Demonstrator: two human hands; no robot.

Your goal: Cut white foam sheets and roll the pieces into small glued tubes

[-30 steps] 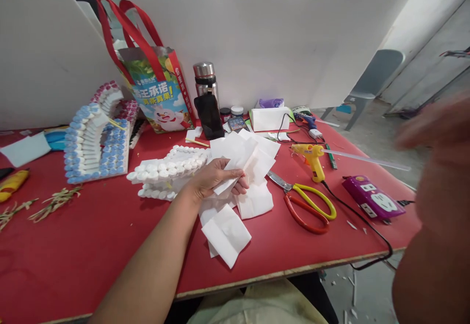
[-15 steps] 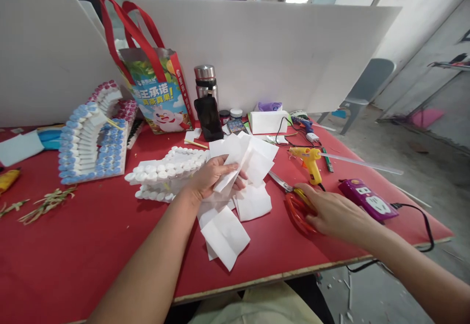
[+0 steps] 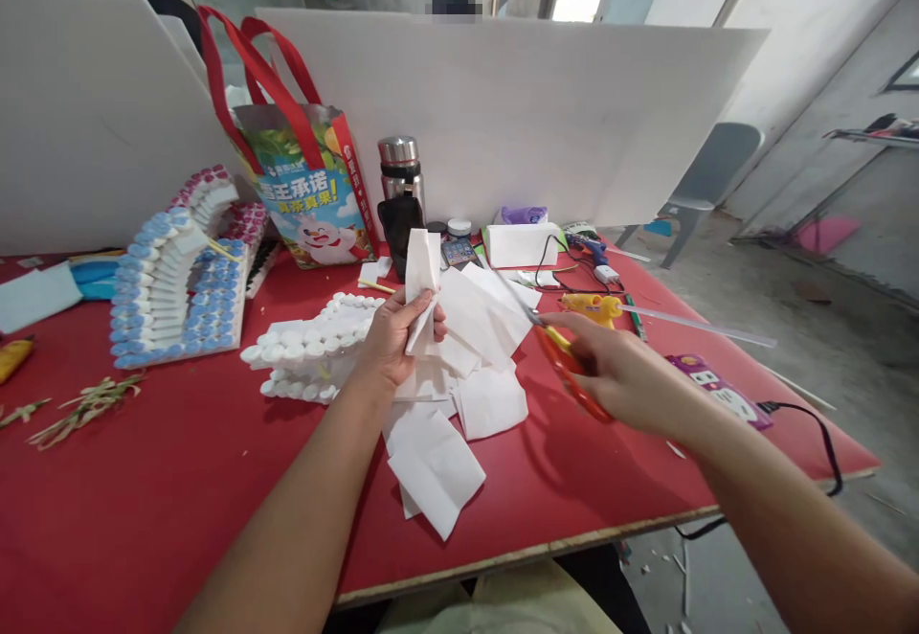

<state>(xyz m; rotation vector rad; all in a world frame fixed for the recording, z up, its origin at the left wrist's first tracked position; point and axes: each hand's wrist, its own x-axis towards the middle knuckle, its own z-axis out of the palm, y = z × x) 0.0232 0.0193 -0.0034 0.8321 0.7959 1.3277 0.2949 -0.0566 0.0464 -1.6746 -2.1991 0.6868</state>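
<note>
Left hand [image 3: 402,335]: pinching folded white paper strip [image 3: 422,265], long axis near upright | Right hand [image 3: 614,366]: gripping red-and-yellow-handled metal scissors [image 3: 537,316], pointing up-left | Strip: above left hand, leftward of right, apart from scissors

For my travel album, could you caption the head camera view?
Left hand holding white paper, right hand gripping scissors, over a red table.
</note>
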